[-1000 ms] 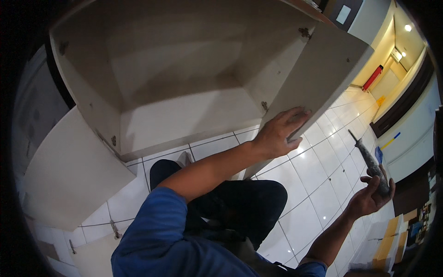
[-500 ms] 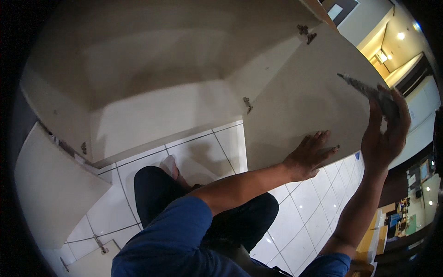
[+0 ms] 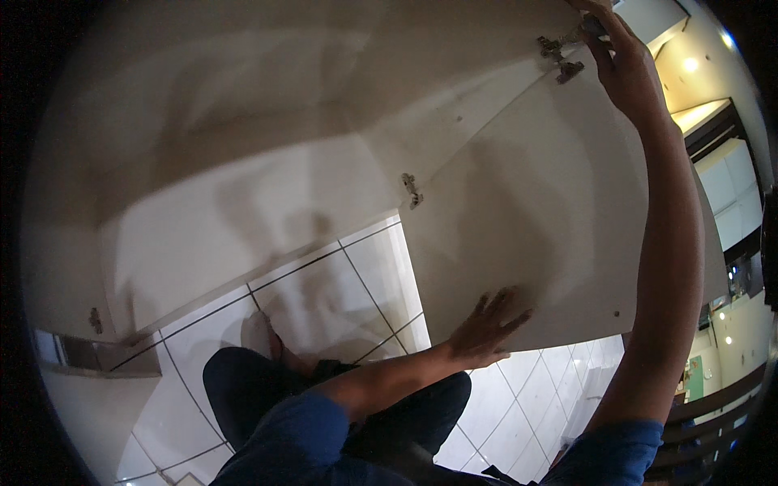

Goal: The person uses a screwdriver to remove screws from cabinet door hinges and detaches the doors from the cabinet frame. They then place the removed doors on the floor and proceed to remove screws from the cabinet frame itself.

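Observation:
A pale cabinet door (image 3: pixel 519 219) stands swung out on the right, joined to the cabinet by an upper hinge (image 3: pixel 559 58) and a lower hinge (image 3: pixel 412 192). My left hand (image 3: pixel 489 328) rests against the door's inner face near its lower edge, fingers spread, holding nothing. Raised to the upper hinge, my right hand (image 3: pixel 628 69) has its fingers closed round a slim pointed tool (image 3: pixel 594 26). Only a dark part of that tool shows between the fingers; its tip is by the hinge and hard to make out.
The open cabinet (image 3: pixel 235 194) fills the upper left, with another hinge (image 3: pixel 96 320) on its left wall. White floor tiles (image 3: pixel 300 279) lie under my bent legs (image 3: pixel 259 397). A second pale panel (image 3: pixel 97 405) stands at the lower left.
My right hand has moved up and inward with the tool, from beside the door's outer edge to the upper hinge. My left hand stays on the door, lower in the view.

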The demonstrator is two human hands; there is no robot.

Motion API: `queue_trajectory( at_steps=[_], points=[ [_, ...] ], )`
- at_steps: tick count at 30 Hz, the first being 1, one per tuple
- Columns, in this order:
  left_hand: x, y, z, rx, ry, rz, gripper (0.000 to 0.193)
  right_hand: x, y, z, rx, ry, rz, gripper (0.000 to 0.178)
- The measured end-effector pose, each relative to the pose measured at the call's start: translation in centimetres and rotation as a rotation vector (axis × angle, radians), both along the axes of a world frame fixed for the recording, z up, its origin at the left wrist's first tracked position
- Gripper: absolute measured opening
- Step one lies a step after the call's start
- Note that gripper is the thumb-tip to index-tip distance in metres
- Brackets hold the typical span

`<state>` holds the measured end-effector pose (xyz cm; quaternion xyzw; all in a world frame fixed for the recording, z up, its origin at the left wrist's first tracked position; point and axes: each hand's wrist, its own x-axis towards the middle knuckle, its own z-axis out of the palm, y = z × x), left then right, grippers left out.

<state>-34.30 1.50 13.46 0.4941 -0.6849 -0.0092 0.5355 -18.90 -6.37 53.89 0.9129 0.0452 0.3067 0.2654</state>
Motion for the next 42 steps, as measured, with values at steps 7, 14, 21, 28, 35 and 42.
queue_trajectory(
  at_steps=[7, 14, 21, 28, 35, 42],
  points=[
    [1.5, 5.6, -8.7, 0.345, 0.23, -0.06, 0.108, 3.7, 0.0, 0.1, 0.044, 0.078, -0.124, 0.035],
    [1.2, 4.8, -10.5, 0.476, 0.264, -0.134, 0.107, 6.0, -0.5, -0.8, -0.04, 0.078, -0.122, 0.037],
    [0.8, 4.9, -11.1, 0.599, 0.249, -0.273, 0.107, 6.5, -1.5, -0.2, 0.027, 0.107, -0.26, 0.036],
    [1.0, 4.5, -11.6, 0.57, 0.246, -0.255, 0.103, 6.7, -0.8, -1.1, -0.059, 0.091, -0.112, 0.037],
    [1.2, 4.5, -10.9, 0.582, 0.274, -0.253, 0.102, 6.8, -1.2, -0.6, -0.034, 0.15, -0.232, 0.037],
    [1.4, 3.6, -12.1, 0.606, 0.291, -0.24, 0.108, 7.8, -1.4, -0.9, -0.027, 0.168, -0.174, 0.039]
  ],
)
